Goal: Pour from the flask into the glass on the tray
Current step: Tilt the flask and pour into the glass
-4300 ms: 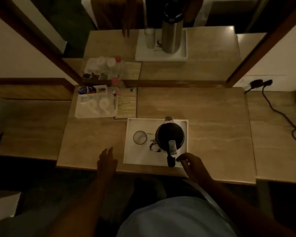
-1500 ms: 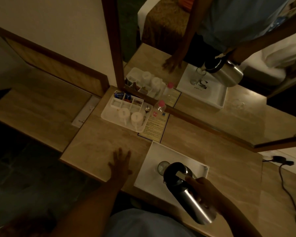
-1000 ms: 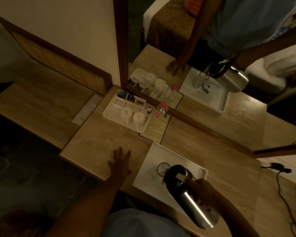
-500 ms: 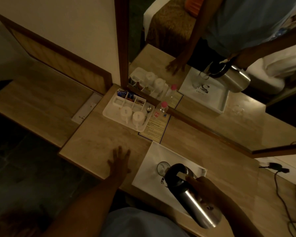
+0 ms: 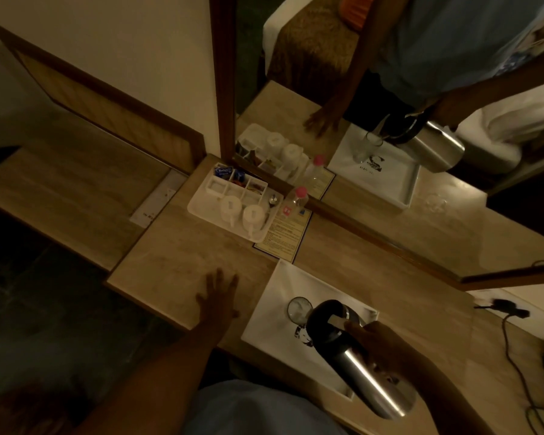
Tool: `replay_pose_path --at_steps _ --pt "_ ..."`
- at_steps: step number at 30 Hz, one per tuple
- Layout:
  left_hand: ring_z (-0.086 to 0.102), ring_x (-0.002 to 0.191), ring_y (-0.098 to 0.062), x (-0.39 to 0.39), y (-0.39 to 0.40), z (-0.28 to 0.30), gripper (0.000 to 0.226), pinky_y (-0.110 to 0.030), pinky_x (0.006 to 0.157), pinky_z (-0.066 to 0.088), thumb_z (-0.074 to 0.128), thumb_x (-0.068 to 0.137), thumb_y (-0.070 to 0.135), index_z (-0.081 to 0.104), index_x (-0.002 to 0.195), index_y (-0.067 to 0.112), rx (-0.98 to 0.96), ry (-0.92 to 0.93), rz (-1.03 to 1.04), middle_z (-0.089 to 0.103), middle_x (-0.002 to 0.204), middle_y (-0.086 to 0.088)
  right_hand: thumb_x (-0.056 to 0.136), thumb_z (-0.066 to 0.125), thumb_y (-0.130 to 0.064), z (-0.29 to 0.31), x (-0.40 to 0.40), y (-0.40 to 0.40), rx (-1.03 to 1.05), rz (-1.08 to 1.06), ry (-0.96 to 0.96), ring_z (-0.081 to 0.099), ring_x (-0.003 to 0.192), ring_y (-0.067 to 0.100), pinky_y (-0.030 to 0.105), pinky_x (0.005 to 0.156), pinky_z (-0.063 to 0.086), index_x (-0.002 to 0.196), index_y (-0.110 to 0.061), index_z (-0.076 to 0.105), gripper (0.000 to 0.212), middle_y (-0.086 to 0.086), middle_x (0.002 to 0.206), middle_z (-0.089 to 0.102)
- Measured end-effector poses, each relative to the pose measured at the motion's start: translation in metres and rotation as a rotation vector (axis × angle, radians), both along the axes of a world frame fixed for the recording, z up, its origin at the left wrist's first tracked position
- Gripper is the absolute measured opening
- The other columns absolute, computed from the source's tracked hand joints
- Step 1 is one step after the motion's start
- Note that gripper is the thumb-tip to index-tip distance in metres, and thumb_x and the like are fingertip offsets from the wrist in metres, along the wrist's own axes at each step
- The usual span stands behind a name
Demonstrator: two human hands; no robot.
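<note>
A steel flask (image 5: pixel 355 362) with a black top is tilted toward the upper left, its black top right at the rim of a clear glass (image 5: pixel 299 308). The glass stands upright on a white tray (image 5: pixel 264 321) near the desk's front edge. My right hand (image 5: pixel 387 346) is shut on the flask's handle and holds it above the tray. My left hand (image 5: pixel 217 296) lies flat on the desk to the left of the tray, fingers spread, holding nothing. Any stream of liquid is too dark to make out.
A white amenities tray (image 5: pixel 201 211) with two cups, sachets and a spoon sits at the back left, beside a pink-capped bottle (image 5: pixel 297 199) and a printed card (image 5: pixel 283 237). A mirror (image 5: pixel 390 120) stands behind. A plug and cable (image 5: pixel 512 328) trail at the right.
4.3 s ago the flask stood upright on the tray and both hands were at the desk's edge. Since then my right hand has lifted and tipped it over the glass; the last second shows almost no movement.
</note>
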State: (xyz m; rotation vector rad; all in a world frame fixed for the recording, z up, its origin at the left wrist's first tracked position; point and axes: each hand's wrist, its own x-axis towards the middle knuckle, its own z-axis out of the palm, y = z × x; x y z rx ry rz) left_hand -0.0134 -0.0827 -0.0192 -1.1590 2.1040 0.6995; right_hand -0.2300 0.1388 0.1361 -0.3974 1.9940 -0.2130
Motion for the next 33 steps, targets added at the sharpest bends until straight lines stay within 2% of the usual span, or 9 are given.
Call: replay_pose_path --at_steps 4,9,14,21,25,30,33 --pt "-0.013 0.163 -0.038 0.001 0.000 -0.003 0.098 -0.066 0.126 0.020 0.065 0.100 0.041 -0.006 0.167 0.036 -0.015 -0.002 -0.012 -0.022 0.173 -0.011 0.098 0.045 -0.054 -0.007 -0.005 0.004 0.012 -0.014 0.011 0.047 0.032 0.003 0.016 0.037 0.040 0.065 -0.018 0.066 0.053 -0.008 0.037 0.057" --pt "-0.013 0.163 -0.038 0.000 0.000 -0.002 0.097 -0.065 0.126 0.022 0.065 0.100 0.041 -0.006 0.167 0.037 -0.005 -0.020 -0.009 -0.022 0.173 -0.011 0.100 0.042 -0.051 -0.009 -0.006 0.005 0.004 0.075 0.022 0.047 0.033 0.003 0.015 0.038 0.042 0.061 -0.030 0.065 0.050 -0.007 0.040 0.057" --pt "-0.013 0.163 -0.038 0.001 0.000 -0.001 0.098 -0.065 0.126 0.021 0.065 0.100 0.041 -0.006 0.167 0.037 -0.011 -0.018 -0.013 -0.021 0.173 -0.011 0.096 0.045 -0.058 -0.006 -0.005 0.003 0.021 -0.018 0.017 0.047 0.032 0.006 0.015 0.036 0.041 0.064 -0.015 0.068 0.059 -0.006 0.037 0.055" --pt "-0.014 0.163 -0.038 0.000 0.000 -0.003 0.098 -0.066 0.126 0.021 0.065 0.100 0.041 -0.006 0.167 0.036 -0.010 -0.020 -0.023 -0.022 0.173 -0.011 0.100 0.045 -0.050 -0.005 -0.003 0.003 0.034 0.042 0.042 0.049 0.035 0.003 0.017 0.041 0.043 0.062 -0.023 0.062 0.050 -0.006 0.042 0.055" --pt "-0.013 0.163 -0.038 0.001 -0.001 -0.003 0.098 -0.066 0.126 0.022 0.065 0.100 0.041 -0.006 0.167 0.036 -0.016 -0.017 -0.029 -0.021 0.173 -0.011 0.099 0.044 -0.052 -0.001 -0.002 0.003 0.029 -0.012 0.024 0.047 0.034 0.005 0.016 0.039 0.042 0.065 -0.014 0.067 0.056 -0.007 0.038 0.054" --pt "-0.014 0.163 -0.038 0.000 -0.002 -0.002 0.098 -0.066 0.126 0.021 0.066 0.100 0.040 -0.005 0.167 0.036 -0.002 -0.018 -0.020 -0.021 0.173 -0.011 0.100 0.043 -0.051 0.003 -0.001 0.001 0.035 -0.004 0.029 0.047 0.033 0.005 0.016 0.040 0.042 0.065 -0.014 0.066 0.056 -0.007 0.037 0.054" --pt "-0.014 0.163 -0.038 0.001 -0.001 -0.002 0.098 -0.066 0.126 0.021 0.066 0.099 0.041 -0.005 0.167 0.036 -0.004 -0.016 -0.019 -0.021 0.173 -0.011 0.104 0.041 -0.043 0.004 -0.002 0.001 0.018 0.063 0.029 0.046 0.035 0.003 0.016 0.043 0.042 0.066 -0.022 0.063 0.048 -0.007 0.043 0.054"
